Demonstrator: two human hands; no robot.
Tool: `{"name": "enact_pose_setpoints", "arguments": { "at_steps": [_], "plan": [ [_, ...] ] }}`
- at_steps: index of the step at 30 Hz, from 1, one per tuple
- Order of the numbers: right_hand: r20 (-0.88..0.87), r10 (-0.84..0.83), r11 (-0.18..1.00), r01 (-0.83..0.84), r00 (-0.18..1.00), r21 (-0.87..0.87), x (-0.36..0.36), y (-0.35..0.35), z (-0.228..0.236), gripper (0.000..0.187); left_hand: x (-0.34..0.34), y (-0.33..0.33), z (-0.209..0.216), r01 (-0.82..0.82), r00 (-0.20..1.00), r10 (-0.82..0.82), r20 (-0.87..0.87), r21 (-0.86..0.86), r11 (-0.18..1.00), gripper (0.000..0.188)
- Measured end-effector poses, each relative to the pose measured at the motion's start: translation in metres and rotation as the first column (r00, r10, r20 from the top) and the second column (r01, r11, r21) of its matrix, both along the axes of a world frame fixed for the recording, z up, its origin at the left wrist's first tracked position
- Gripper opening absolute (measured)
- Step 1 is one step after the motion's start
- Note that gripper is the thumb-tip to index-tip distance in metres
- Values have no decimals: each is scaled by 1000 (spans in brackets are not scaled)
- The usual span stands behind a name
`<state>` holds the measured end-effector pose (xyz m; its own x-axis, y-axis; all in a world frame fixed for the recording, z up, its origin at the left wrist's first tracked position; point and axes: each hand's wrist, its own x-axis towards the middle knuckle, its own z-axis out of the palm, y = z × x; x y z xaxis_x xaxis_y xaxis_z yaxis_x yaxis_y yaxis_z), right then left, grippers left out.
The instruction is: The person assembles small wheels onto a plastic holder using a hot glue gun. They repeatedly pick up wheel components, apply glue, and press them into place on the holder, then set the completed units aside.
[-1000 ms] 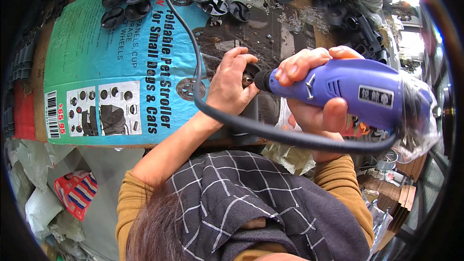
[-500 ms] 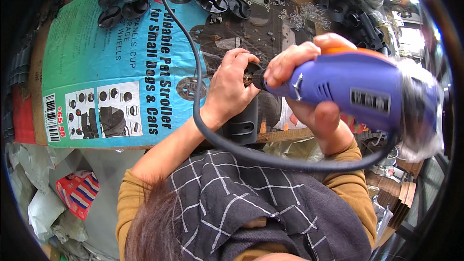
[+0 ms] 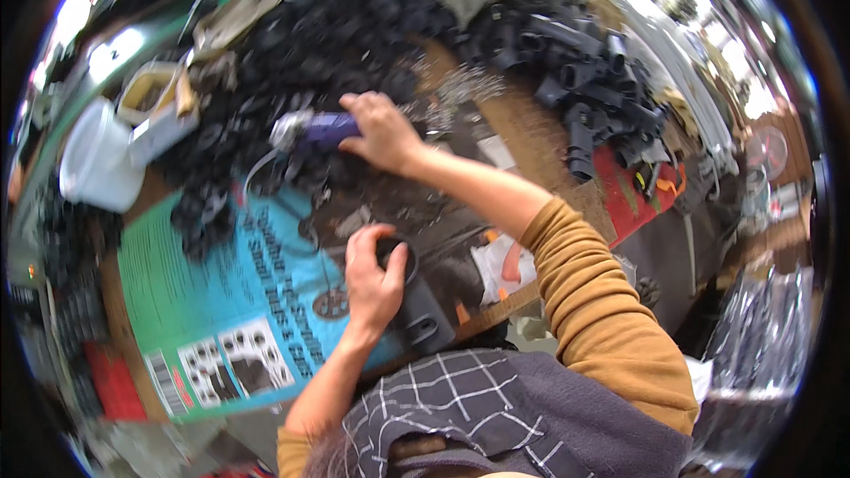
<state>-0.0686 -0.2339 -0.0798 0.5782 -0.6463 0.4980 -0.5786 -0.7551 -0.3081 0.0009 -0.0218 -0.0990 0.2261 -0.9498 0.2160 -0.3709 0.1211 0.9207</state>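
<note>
My left hand (image 3: 370, 288) grips the round end of a black plastic part (image 3: 425, 319) lying at the near edge of the table, thumb and fingers curled about it. Farther off, my right hand (image 3: 388, 140) is closed around the front of a purple electric screwdriver (image 3: 326, 130). Its plastic-wrapped rear end points left, over a heap of black parts. The tool's tip is hidden behind my right hand, and motion blurs this area.
Printed cardboard (image 3: 212, 274) covers the table's left side. A white bucket (image 3: 102, 159) stands at far left. Black tubular parts (image 3: 575, 62) are piled at far right, beside small metal pieces (image 3: 469, 84). Red material (image 3: 624, 195) lies at the right edge.
My right hand has carried the electric screwdriver from the black part to the far heap, turning the head view. My left hand has stayed at the black part.
</note>
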Motion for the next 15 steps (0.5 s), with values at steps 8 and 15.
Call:
{"name": "enact_pose_setpoints", "arguments": {
  "at_steps": [8,15],
  "plan": [
    [362,-155,646,-184,919,741,-110,89,56,50,-16,-100,52,-181,973,124,-195,-311,933,46],
    [172,-810,551,828,561,-105,-329,-141,110,62,2,-63,59,-99,991,124,48,-357,929,38]
  ]
}}
